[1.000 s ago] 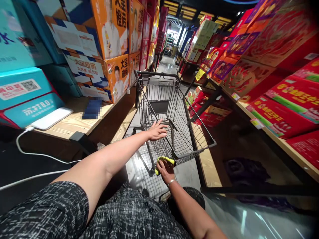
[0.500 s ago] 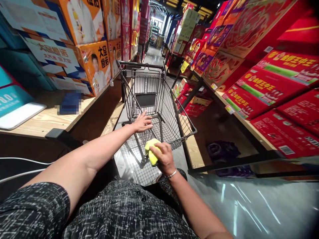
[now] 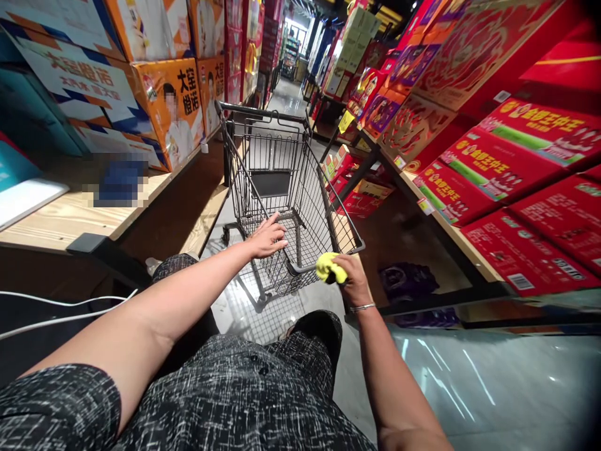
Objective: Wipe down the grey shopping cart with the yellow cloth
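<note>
A black wire shopping cart (image 3: 275, 181) stands in the aisle in front of me, its basket showing only bare mesh. My left hand (image 3: 268, 238) is over the cart's near left side, fingers spread, holding nothing; whether it touches the rim is unclear. In my right hand (image 3: 353, 275) is a bunched yellow cloth (image 3: 331, 268) with a dark part, held beside the cart's near right corner. The fingers of that hand are wrapped round the cloth.
Orange and white cartons (image 3: 171, 113) are stacked on a wooden shelf (image 3: 89, 219) at the left, near a blurred blue item. Red boxes (image 3: 511, 250) fill the right shelf. White cables (image 3: 61, 316) hang at the lower left.
My right hand has moved right with the yellow cloth, toward the cart's near right corner. My left hand has stayed over the cart's left side. The view has shifted slightly.
</note>
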Motion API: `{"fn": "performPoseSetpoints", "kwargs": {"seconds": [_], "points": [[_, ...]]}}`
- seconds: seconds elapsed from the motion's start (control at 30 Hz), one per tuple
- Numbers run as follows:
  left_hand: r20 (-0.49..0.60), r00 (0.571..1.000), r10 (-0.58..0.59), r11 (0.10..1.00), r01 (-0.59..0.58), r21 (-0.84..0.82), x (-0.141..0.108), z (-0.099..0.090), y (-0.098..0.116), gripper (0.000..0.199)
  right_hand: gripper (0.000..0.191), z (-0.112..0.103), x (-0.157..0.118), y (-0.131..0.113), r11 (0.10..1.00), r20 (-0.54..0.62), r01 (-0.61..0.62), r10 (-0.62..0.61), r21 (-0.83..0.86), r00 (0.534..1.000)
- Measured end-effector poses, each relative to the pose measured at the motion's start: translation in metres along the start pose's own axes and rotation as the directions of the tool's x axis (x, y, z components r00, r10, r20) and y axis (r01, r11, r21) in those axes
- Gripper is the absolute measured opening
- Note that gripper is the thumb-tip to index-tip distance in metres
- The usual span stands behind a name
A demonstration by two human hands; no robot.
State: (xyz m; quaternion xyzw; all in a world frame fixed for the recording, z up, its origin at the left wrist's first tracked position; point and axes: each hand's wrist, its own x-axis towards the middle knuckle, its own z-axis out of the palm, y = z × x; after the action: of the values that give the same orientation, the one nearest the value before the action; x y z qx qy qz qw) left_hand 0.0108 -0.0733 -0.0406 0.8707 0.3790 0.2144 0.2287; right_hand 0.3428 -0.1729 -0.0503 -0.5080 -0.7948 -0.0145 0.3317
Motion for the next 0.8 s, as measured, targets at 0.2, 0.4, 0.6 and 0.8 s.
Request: {"fn": "performPoseSetpoints", "kwargs": {"seconds": [0.2,0.4,0.6,0.8], "points": [[-0.075,0.997,0.007,1.0,-0.008,-0.013,-0.001,0.006,-0.006,0.024,0.037,0.003,0.009,0.039,0.926,-0.292,-0.349,0.297,-0.145,0.909],[-0.06,0.996,-0.059,0.997,0.062,0.038,0.002,0.012,-0.003,0.026,0.034,0.066,-0.002,-0.051,0.974,-0.33,-0.225,0.215,0.009,0.919],[-0.032,0.984,-0.174,0.982,0.176,0.071,0.005,0.014,0.006,0.038,0.033,0.113,-0.049,-0.094,0.97,-0.4,-0.186,0.233,0.153,0.886],[-0.027,0.974,-0.225,0.974,0.226,0.034,0.002,0.012,0.015,0.034,0.021,0.154,-0.089,-0.072,0.986,-0.186,-0.125,0.143,0.107,0.972]]}}
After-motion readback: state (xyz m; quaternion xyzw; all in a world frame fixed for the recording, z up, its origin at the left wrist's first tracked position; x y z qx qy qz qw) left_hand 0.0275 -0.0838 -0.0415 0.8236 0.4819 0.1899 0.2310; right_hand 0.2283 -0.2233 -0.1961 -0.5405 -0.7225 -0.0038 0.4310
